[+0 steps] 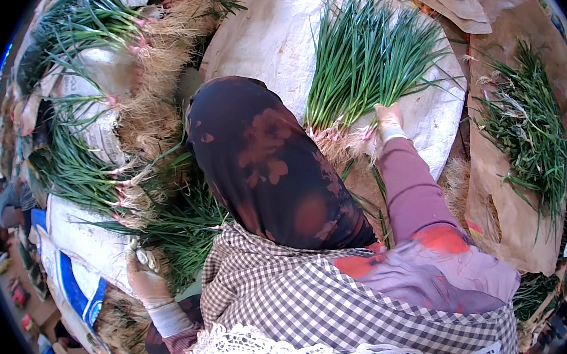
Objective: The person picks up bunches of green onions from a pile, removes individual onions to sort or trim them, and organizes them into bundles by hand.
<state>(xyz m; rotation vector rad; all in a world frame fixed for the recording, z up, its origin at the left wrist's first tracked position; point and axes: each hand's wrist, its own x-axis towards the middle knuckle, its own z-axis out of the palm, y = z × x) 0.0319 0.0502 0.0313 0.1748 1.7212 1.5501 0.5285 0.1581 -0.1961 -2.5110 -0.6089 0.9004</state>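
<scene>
Green spring onions (pixel 367 55) with pale bulbs and stringy roots lie fanned out on a large white sheet (pixel 258 37) ahead of me. My right hand (pixel 389 117) reaches to their right edge, low on the stalks near the bulbs. Its fingers close on a few of those stalks and are partly hidden. At the lower left, my left hand (pixel 147 280) is curled in front of a pale sheet, beside loose green leaves (pixel 187 236). Something small and whitish shows at its fingertips; its kind is unclear. Both wrists have white wrapping.
Several bunches of rooted spring onions (pixel 91 170) are piled at the left. A heap of trimmed greens (pixel 525 129) lies on brown paper (pixel 490 226) at the right. A dark patterned headscarf (pixel 269 165) and a checked shawl (pixel 348 299) hide the middle.
</scene>
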